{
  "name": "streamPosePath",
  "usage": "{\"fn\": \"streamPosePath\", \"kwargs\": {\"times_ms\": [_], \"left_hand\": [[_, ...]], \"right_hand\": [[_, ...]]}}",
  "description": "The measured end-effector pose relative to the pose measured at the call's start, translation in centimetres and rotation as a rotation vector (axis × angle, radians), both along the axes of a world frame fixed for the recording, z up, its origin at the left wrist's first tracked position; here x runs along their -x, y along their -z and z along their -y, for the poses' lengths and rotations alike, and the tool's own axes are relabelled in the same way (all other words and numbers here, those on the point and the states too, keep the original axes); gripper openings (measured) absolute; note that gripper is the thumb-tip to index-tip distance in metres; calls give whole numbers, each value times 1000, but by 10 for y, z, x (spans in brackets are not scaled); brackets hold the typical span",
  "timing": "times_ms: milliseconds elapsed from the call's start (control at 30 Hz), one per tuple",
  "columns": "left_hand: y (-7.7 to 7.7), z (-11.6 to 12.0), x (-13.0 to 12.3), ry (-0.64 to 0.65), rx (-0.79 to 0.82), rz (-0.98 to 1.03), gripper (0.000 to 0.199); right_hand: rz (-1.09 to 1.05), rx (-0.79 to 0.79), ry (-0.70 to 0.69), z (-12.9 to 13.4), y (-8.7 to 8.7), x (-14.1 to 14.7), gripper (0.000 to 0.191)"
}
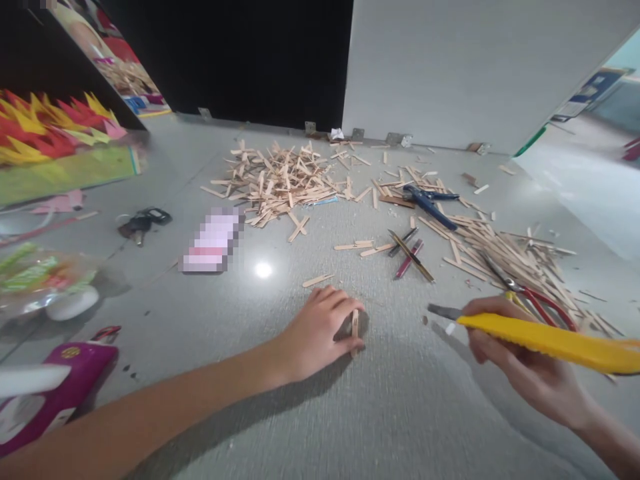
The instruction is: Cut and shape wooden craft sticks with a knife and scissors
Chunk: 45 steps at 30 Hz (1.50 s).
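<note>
Wooden piece is standing pinched between left hand's thumb and fingers; right hand, well apart, is gripping yellow utility knife.

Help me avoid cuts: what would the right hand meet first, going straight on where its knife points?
Likely the left hand, pinching a craft stick; the height of the utility knife is unclear.

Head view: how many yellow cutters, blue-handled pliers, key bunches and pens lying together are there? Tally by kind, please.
Yellow cutter, in the right hand: 1
Blue-handled pliers: 1
Key bunch: 1
Slim pens: 3
Total: 6
</note>
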<state>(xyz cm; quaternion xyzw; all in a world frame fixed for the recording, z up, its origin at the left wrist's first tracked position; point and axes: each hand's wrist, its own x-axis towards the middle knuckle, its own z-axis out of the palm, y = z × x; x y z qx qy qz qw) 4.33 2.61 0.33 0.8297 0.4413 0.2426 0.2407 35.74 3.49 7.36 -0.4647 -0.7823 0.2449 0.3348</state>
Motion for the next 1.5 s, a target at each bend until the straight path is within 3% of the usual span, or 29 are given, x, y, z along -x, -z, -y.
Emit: {"fn": "streamPosePath", "kwargs": {"times_ms": [167, 367, 433, 600, 667, 833, 967, 1067, 1167, 1267, 1400, 1500], "left_hand": [[1, -4, 5, -22, -69, -51, 47], [6, -9, 8, -26, -52, -7, 55], [6, -8, 8, -26, -48, 11, 55], [2, -7, 7, -12, -5, 23, 54], [2, -8, 7, -11, 17, 21, 55], [3, -9, 8, -9, 21, 11, 58], [2, -11, 10, 0, 42, 36, 57], [0, -12, 12, 32, 52, 0, 58], [-1, -14, 15, 54, 78, -4, 56], [1, -14, 17, 63, 101, 12, 54], [2, -15, 17, 73, 108, -1, 54], [2, -15, 18, 75, 104, -16, 56]], "right_hand": [[-240, 361, -64, -7, 0, 31, 35], [-260, 607, -167, -21, 13, 55, 43], [-286, 570, -156, -25, 16, 59, 40], [-158, 222, -122, -27, 14, 62, 20], [-118, 266, -72, -24, 14, 61, 18], [-224, 567, -91, -16, 20, 60, 39], [-62, 343, -130, -22, 19, 57, 23], [-7, 209, -183, -25, 16, 57, 21], [3, 189, -203, -24, 19, 59, 37], [-39, 161, -118, -25, 21, 57, 54], [35, 116, 36, -39, 5, 43, 44], [239, -55, 82, -56, -15, 29, 31]]}}
